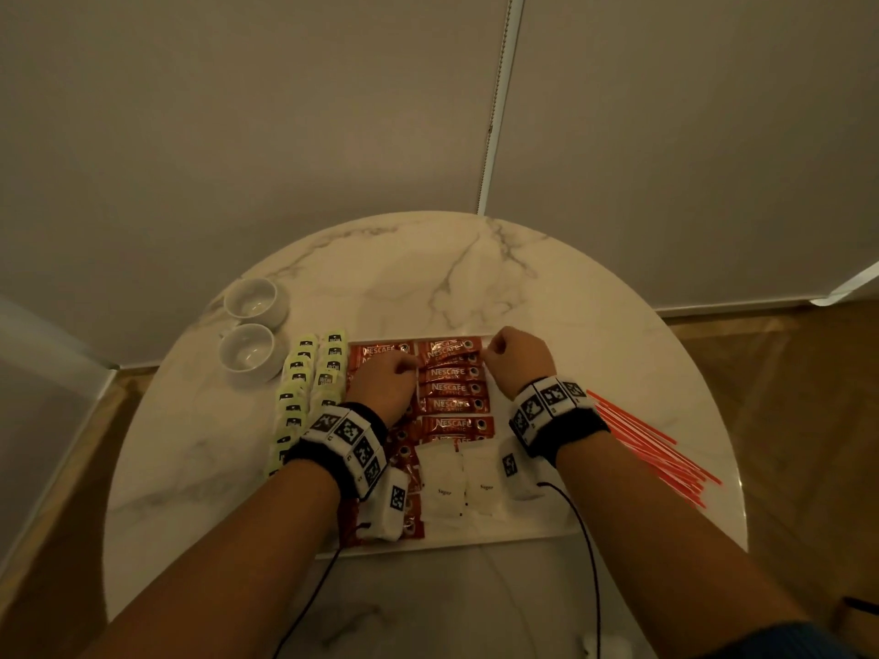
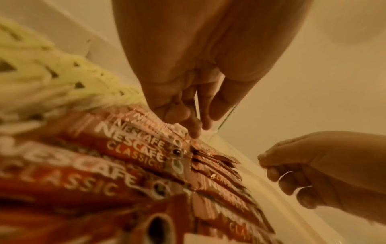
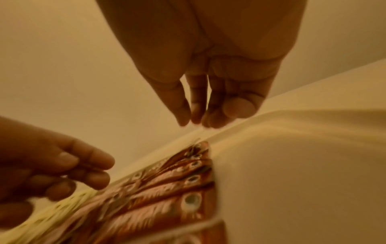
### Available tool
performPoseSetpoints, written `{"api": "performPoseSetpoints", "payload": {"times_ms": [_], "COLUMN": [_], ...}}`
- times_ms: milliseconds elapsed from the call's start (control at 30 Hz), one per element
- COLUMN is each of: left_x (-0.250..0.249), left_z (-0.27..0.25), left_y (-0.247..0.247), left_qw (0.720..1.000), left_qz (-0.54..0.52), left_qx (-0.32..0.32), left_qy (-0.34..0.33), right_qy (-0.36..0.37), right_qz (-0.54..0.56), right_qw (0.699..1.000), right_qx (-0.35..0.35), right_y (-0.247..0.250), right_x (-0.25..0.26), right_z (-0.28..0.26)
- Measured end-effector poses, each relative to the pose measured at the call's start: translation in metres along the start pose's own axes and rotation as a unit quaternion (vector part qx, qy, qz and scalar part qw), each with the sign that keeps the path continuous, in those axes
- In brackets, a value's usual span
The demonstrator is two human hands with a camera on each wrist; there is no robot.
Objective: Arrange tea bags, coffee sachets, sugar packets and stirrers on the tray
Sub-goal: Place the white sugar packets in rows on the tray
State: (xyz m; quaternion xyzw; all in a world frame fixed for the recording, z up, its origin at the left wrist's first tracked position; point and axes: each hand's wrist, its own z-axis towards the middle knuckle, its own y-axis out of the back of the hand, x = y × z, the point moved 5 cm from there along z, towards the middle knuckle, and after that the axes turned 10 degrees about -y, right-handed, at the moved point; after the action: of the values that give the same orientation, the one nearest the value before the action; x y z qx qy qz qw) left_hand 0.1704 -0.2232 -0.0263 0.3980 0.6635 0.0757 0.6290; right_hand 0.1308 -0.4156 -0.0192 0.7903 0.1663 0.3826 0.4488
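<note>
Red coffee sachets lie in two columns on the white tray, with green tea bags in rows along its left and two white sugar packets at its near end. My left hand is over the sachets; in the left wrist view its bunched fingers point down and a tip touches the end of a sachet. My right hand hovers at the far right end of the sachets, its fingers hanging loosely, holding nothing. Red stirrers lie on the table, right of the tray.
Two white cups stand on the round marble table left of the tea bags. A wall with blinds rises right behind the table. Cables run from both wristbands toward me.
</note>
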Motion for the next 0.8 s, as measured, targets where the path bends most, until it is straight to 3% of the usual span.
{"api": "performPoseSetpoints", "payload": {"times_ms": [167,367,500,600,800], "left_x": [-0.006,-0.007,-0.009,-0.015,-0.024], "left_z": [-0.017,-0.027,-0.027,-0.023,0.005], "left_y": [-0.017,-0.041,-0.040,-0.028,0.000], "left_qw": [0.981,0.950,0.956,0.969,0.974], "left_qz": [0.145,0.242,0.229,0.199,0.187], "left_qx": [0.098,0.142,0.115,0.059,-0.021], "left_qy": [-0.081,-0.140,-0.140,-0.134,-0.127], "right_qy": [-0.004,0.034,0.063,0.065,0.032], "right_qz": [-0.140,-0.173,-0.177,-0.159,-0.031], "right_qw": [0.976,0.970,0.967,0.970,0.978], "right_qx": [0.167,0.168,0.172,0.173,0.204], "right_y": [-0.020,-0.029,-0.032,-0.032,-0.021], "right_x": [-0.013,-0.012,-0.011,-0.016,-0.023], "right_z": [-0.039,-0.047,-0.048,-0.046,-0.035]}}
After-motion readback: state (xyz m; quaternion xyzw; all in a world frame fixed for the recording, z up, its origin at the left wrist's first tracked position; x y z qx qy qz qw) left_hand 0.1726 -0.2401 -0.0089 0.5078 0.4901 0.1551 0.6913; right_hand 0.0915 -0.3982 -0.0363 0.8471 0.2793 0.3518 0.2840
